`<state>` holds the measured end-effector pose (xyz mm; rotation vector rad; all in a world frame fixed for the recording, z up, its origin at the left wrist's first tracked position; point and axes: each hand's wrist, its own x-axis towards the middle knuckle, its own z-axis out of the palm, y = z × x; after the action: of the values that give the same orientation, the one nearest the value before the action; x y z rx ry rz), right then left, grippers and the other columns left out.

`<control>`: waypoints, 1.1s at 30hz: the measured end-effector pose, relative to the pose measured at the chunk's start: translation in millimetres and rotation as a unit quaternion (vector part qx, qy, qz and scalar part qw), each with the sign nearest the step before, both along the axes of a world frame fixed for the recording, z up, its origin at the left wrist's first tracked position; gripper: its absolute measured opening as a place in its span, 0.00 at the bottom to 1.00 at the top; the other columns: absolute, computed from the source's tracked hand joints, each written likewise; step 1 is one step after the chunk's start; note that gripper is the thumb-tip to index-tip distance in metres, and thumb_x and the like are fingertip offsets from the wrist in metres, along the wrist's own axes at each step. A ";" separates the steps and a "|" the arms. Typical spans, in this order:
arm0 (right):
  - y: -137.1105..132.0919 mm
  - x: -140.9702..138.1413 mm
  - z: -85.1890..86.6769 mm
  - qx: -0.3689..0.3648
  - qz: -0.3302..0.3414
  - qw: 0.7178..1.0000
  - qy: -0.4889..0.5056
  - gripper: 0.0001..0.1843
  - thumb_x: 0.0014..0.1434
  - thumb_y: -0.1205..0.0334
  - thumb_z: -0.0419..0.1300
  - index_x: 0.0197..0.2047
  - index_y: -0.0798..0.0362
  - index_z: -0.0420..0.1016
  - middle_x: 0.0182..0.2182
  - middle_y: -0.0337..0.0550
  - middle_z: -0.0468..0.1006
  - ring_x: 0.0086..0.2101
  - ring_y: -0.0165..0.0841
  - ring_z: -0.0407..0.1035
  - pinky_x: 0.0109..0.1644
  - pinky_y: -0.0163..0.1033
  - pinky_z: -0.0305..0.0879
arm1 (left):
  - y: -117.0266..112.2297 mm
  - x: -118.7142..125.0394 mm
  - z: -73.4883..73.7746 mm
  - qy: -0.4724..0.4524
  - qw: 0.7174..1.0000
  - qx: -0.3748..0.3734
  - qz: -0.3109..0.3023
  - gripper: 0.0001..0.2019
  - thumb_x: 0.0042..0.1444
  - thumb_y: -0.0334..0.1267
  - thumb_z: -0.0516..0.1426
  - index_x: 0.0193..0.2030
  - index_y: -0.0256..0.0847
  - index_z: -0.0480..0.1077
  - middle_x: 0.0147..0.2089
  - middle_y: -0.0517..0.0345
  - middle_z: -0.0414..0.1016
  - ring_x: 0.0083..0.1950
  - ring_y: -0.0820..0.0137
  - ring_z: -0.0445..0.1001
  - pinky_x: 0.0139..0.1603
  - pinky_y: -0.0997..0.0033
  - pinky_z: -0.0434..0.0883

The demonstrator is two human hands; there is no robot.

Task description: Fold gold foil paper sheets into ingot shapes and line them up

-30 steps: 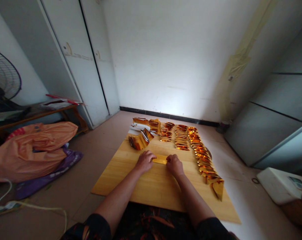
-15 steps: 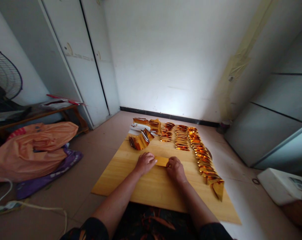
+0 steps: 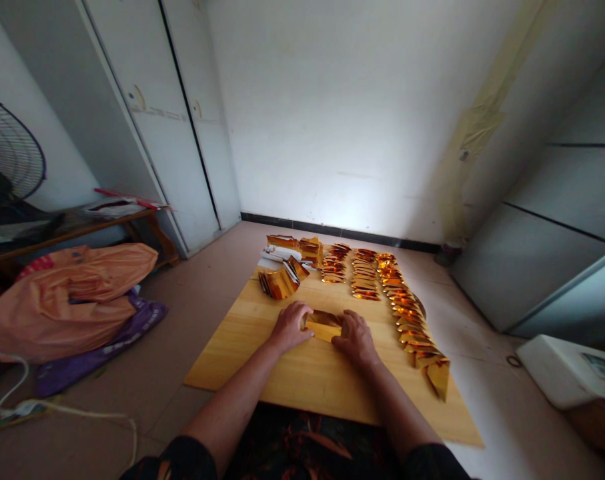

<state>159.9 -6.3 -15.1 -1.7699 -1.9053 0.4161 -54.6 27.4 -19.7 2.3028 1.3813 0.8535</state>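
Observation:
Between my two hands a sheet of gold foil paper stands partly opened, its far edge raised above its near edge. My left hand pinches its left end, thumb toward me. On the other end, my right hand grips with bent fingers and thumb. Beyond my left hand lies a curved stack of gold foil sheets. Rows of folded gold foil pieces run down the right of the wooden board, with shorter rows farther back.
More gold paper bundles and a white packet sit at the board's back left. On the floor at left are an orange bag, a purple bag and a pale cord. A white box stands at right.
The gold paper between my hands was a flat strip and is now spread open, its far side lifted. My thumbs have come nearer to me along its front edge.

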 end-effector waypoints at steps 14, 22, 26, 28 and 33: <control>-4.9 -2.7 5.0 -0.006 0.025 0.999 -0.045 0.10 0.50 0.62 0.63 0.38 0.48 0.76 0.57 0.44 0.68 0.54 0.39 0.62 0.54 0.43 0.58 | -0.4 -0.6 0.5 0.011 1.000 -0.002 -0.019 0.12 0.41 0.31 0.63 0.35 0.43 0.72 0.50 0.55 0.71 0.54 0.62 0.67 0.56 0.62 0.63; -15.9 -2.0 12.5 0.013 0.061 0.996 -0.066 0.13 0.50 0.73 0.55 0.36 0.49 0.74 0.55 0.43 0.69 0.53 0.38 0.60 0.51 0.41 0.56 | 2.5 -2.6 -2.8 0.024 0.999 -0.009 -0.036 0.12 0.41 0.29 0.62 0.35 0.45 0.76 0.47 0.57 0.72 0.51 0.63 0.68 0.53 0.63 0.65; -19.8 -0.5 16.3 0.023 0.099 0.990 -0.102 0.12 0.51 0.71 0.56 0.38 0.49 0.74 0.55 0.45 0.68 0.53 0.39 0.60 0.52 0.42 0.55 | 2.1 -3.5 -1.7 0.033 0.998 -0.008 -0.052 0.10 0.42 0.28 0.61 0.32 0.45 0.78 0.48 0.56 0.73 0.51 0.63 0.69 0.53 0.63 0.66; -21.7 -0.6 17.3 0.023 0.110 0.986 -0.121 0.11 0.52 0.69 0.57 0.39 0.49 0.74 0.55 0.46 0.68 0.52 0.40 0.60 0.52 0.43 0.55 | 0.9 -4.6 -0.5 0.039 0.997 -0.003 -0.061 0.10 0.43 0.28 0.61 0.32 0.46 0.78 0.48 0.56 0.73 0.52 0.63 0.68 0.53 0.62 0.66; -29.7 -1.3 20.3 0.034 0.136 0.979 -0.148 0.10 0.52 0.66 0.58 0.39 0.51 0.74 0.57 0.49 0.66 0.53 0.41 0.59 0.55 0.45 0.54 | -6.7 -11.0 4.2 0.067 0.993 0.013 -0.092 0.13 0.46 0.29 0.58 0.35 0.49 0.79 0.51 0.55 0.72 0.53 0.62 0.68 0.55 0.59 0.64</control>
<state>158.6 -36.0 5.2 -1.6014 -2.3536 0.1851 -65.5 20.7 -15.5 2.5005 1.1924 0.6749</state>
